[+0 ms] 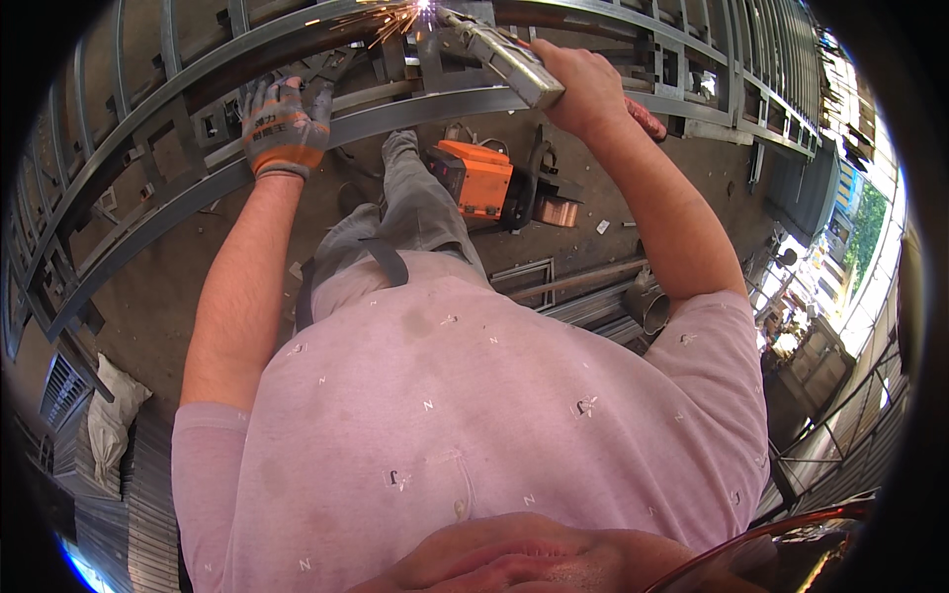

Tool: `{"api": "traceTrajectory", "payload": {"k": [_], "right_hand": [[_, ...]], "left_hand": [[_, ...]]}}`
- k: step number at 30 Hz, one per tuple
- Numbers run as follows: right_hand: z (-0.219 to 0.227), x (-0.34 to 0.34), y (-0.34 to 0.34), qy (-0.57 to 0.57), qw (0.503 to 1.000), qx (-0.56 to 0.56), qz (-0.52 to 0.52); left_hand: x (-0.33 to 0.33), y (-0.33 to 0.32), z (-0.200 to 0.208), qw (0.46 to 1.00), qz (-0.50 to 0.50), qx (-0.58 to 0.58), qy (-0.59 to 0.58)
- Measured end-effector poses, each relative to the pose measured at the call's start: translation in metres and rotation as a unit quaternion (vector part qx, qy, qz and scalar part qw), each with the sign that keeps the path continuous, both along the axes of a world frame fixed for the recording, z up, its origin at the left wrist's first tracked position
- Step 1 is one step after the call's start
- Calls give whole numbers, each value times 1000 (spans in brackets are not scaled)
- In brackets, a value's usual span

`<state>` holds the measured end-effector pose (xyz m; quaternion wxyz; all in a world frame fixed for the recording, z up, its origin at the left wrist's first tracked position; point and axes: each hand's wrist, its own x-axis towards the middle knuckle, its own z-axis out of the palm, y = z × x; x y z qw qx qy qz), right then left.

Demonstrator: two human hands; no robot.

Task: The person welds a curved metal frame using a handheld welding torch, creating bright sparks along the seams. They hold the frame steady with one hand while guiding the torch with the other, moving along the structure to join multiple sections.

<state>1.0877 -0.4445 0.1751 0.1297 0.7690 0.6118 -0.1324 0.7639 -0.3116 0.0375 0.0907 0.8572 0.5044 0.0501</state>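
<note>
At the upper left my left hand (285, 128), in a grey and orange work glove, lies on the steel frame (366, 121) with its fingers stretched out. My bare right hand (585, 87) is closed round a welding electrode holder (514, 67) with a worn, silvery, block-like body. A red part (647, 119) shows behind the right wrist; its link to the holder is hidden. At the holder's far end, a bright arc (425, 6) glows against the frame at the top edge. Orange sparks (381, 20) fly off to the left.
An orange welding machine (476, 178) stands on the floor below the frame, beside my leg (420, 198). Metal lengths (583, 296) and a round hollow piece (647, 301) lie at the right. A pale sack (114, 415) is at the lower left.
</note>
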Motion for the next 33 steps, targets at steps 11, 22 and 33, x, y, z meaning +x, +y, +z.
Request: {"api": "traceTrajectory", "payload": {"k": [11,22,33], "right_hand": [[2,-4,-7,43,998,23,-28],[-7,17,-6,80,997,11,-15],[-5,39,3,116,993,-9,17]], "left_hand": [[0,3,1,1000,-22,6,8],[-3,3,2,998,-39,16,-48],[-5,2,2,998,-42,4,-42]]}}
